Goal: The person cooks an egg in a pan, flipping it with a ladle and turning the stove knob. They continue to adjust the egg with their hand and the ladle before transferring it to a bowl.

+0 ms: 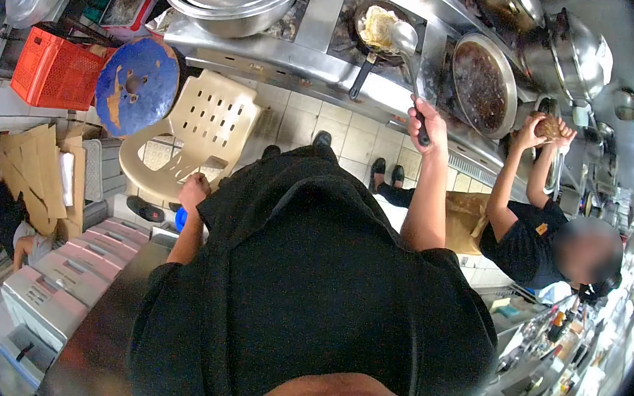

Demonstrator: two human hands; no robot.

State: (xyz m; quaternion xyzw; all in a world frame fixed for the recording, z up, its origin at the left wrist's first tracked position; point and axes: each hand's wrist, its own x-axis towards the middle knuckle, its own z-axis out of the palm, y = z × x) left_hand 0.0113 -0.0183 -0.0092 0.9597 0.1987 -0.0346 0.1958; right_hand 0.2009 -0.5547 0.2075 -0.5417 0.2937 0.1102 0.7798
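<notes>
Hazards at a stove, seen from the head: the right hand, right of centre, is closed round the handle of a ladle, whose bowl lies over the right side of the pale yellow food in a small pan at upper centre; whether bowl and food touch cannot be told. The left hand, left of centre, is curled beside the chair, and whether it grips the chair's edge cannot be told. Because no hand steadies the pan, a sideways push of the ladle could swing or tip it; its handle, directed toward the front edge, could likewise be caught by a sleeve or the forearm. A hard press might tear the food, and, if the burner is lit, which is not visible, a long pause could scorch it. To the right, the wide pot holds dark liquid; an outward sweep of the ladle could strike its rim and cause a splash, with a co-worker's hands, gripping a brown object, near its far side
</notes>
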